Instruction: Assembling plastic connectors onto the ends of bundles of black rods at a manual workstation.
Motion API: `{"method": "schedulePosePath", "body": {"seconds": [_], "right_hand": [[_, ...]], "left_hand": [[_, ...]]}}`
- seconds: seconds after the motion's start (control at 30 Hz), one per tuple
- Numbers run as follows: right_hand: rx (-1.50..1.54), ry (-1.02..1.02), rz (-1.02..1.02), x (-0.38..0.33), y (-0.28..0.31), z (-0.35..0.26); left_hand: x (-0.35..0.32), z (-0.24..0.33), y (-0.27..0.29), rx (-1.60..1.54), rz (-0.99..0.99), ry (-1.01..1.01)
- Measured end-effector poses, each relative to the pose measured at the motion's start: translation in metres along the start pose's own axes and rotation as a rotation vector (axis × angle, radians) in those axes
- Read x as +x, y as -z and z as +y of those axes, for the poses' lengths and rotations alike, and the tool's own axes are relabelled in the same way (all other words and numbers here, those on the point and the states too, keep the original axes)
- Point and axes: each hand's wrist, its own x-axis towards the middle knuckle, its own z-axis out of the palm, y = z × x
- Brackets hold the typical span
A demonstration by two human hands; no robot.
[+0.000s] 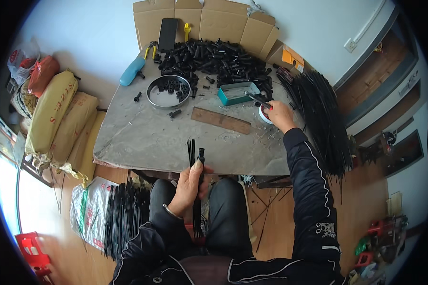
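Observation:
My left hand (189, 186) is closed over my lap, just in front of the table's near edge. It grips a bundle of thin black rods (191, 151), and the thumb presses a black tubular piece (201, 154) with a wider top. My right hand (279, 116), at the table's right side, is closed round a dark-shafted tool with a red and black handle (260, 100). The tool's tip reaches over a green rectangular tin (238, 93); its exact kind is unclear. Under that hand sits a small round white container (265, 115), partly hidden.
Black tubular pieces (218, 57) lie heaped before a cardboard screen (223, 21). A round metal tray (149, 95) holds small black parts. A flat rusty bar (221, 120) lies mid-table (142, 142). Long black rods (318, 114) overhang the right edge; filled sacks (57, 109) stand left.

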Motion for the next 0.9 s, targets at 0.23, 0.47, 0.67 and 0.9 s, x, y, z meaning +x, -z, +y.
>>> {"method": "schedulePosePath", "body": {"seconds": [0.23,0.47,0.67,0.9], "right_hand": [[0.000,-0.019,0.013,0.010,-0.009,-0.004],[-0.053,-0.053,0.043,0.008,-0.012,0.006],[-0.019,-0.113,0.131,0.006,0.000,0.017],[0.084,-0.093,0.094,-0.007,0.015,0.015]], "left_hand": [[0.005,0.004,0.007,-0.006,-0.060,0.011],[0.005,0.001,0.005,-0.012,-0.061,-0.009],[-0.006,-0.001,-0.004,-0.003,-0.084,-0.012],[-0.025,-0.001,-0.019,0.044,-0.128,-0.060]]}}
